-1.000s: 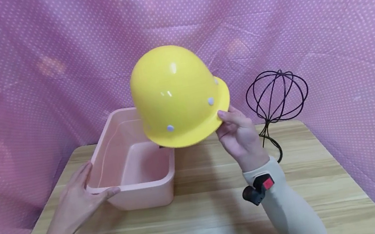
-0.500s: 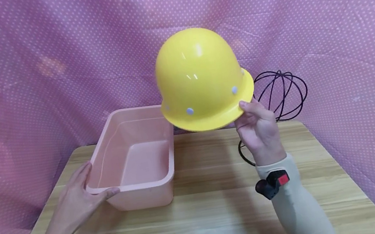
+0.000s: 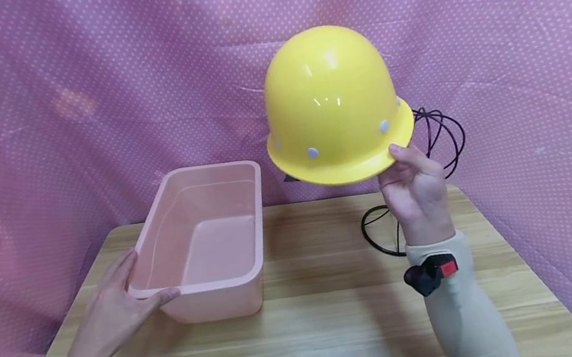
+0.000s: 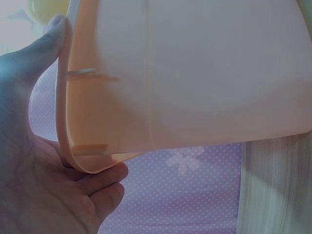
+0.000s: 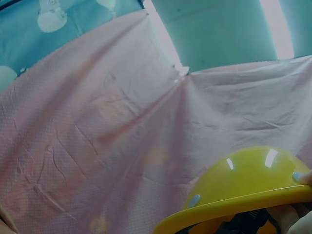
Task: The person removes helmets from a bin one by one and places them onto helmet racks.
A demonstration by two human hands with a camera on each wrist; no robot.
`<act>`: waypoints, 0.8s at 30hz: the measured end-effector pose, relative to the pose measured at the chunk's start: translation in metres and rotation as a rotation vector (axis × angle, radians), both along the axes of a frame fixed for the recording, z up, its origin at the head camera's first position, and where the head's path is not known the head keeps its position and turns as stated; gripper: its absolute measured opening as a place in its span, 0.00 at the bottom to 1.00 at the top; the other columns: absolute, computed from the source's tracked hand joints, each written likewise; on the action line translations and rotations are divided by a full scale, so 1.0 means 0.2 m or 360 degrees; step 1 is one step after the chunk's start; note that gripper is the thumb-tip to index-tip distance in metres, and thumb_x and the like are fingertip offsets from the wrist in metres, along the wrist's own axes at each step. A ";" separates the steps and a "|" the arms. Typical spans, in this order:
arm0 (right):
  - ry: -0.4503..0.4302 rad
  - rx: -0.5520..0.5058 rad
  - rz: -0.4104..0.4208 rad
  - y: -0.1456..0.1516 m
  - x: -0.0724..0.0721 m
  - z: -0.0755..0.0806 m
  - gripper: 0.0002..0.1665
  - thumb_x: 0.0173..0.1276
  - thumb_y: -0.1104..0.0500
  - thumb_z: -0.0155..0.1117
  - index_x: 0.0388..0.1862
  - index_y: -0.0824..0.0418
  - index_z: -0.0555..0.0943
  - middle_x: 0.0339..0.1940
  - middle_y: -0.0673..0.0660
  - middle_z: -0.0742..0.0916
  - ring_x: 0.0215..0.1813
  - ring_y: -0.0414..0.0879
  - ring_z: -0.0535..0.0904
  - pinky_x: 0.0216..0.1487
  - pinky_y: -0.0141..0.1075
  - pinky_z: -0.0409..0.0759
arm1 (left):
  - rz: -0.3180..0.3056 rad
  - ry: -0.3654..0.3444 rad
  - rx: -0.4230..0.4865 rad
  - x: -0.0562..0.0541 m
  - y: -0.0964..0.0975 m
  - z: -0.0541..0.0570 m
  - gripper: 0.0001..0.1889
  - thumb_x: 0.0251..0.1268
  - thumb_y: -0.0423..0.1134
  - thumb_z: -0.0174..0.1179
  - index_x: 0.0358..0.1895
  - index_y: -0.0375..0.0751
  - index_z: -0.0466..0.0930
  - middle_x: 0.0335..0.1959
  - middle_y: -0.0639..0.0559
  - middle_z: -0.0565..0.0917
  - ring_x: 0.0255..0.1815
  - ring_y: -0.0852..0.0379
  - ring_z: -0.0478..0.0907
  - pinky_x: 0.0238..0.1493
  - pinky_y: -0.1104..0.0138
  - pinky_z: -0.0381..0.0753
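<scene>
My right hand pinches the brim of a yellow hard hat, thumb on top and fingers underneath. The hat hangs in the air above the table, dome up. In the right wrist view the hard hat shows at the bottom right, with dark straps inside its shell. At the left stands a pink plastic bin, its inside bare. My left hand holds the bin's near left corner. The left wrist view shows the left hand with its thumb on the rim and fingers curled under the corner.
Behind the right hand stands a black wire frame with a balloon-shaped top and round base, partly hidden by hand and hat. The wooden table is bordered by a pink dotted curtain at back and sides.
The right hand has carried the hard hat to the right and up, away from over the bin. It now hides more of the wire frame. The left hand and bin have stayed put.
</scene>
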State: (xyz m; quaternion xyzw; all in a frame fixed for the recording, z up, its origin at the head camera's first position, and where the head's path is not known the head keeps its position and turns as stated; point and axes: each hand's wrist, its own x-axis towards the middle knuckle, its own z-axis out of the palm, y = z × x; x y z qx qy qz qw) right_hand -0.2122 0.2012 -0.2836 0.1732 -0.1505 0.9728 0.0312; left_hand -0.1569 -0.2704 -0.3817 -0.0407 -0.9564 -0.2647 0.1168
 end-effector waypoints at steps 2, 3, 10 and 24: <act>0.0011 -0.0018 -0.0007 0.02 0.00 0.00 0.24 0.68 0.80 0.49 0.62 0.74 0.72 0.37 0.62 0.86 0.17 0.41 0.70 0.24 0.30 0.77 | -0.0003 0.0000 -0.0001 0.00 0.00 0.00 0.62 0.52 0.66 0.72 0.80 0.30 0.50 0.78 0.26 0.58 0.76 0.22 0.58 0.67 0.27 0.61; 0.0024 -0.0018 -0.0011 0.03 -0.01 0.00 0.26 0.68 0.80 0.48 0.65 0.73 0.71 0.41 0.63 0.86 0.17 0.40 0.70 0.24 0.29 0.77 | -0.0007 0.0000 0.0002 0.00 0.00 0.00 0.62 0.52 0.66 0.72 0.80 0.30 0.50 0.78 0.26 0.58 0.76 0.22 0.58 0.68 0.27 0.60; 0.0041 -0.0137 -0.0018 0.10 -0.02 0.01 0.30 0.69 0.81 0.44 0.69 0.71 0.69 0.56 0.67 0.87 0.34 0.49 0.86 0.51 0.39 0.87 | -0.0014 0.0029 -0.0012 0.00 -0.01 0.00 0.62 0.51 0.65 0.73 0.79 0.29 0.51 0.77 0.25 0.60 0.74 0.21 0.59 0.67 0.27 0.62; -0.0013 -0.0301 -0.0113 0.21 -0.03 0.03 0.18 0.69 0.82 0.45 0.54 0.77 0.75 0.35 0.68 0.88 0.17 0.50 0.76 0.25 0.37 0.82 | -0.0032 0.0045 -0.0003 -0.01 -0.01 0.00 0.61 0.52 0.64 0.73 0.79 0.28 0.52 0.77 0.25 0.60 0.74 0.22 0.60 0.67 0.27 0.61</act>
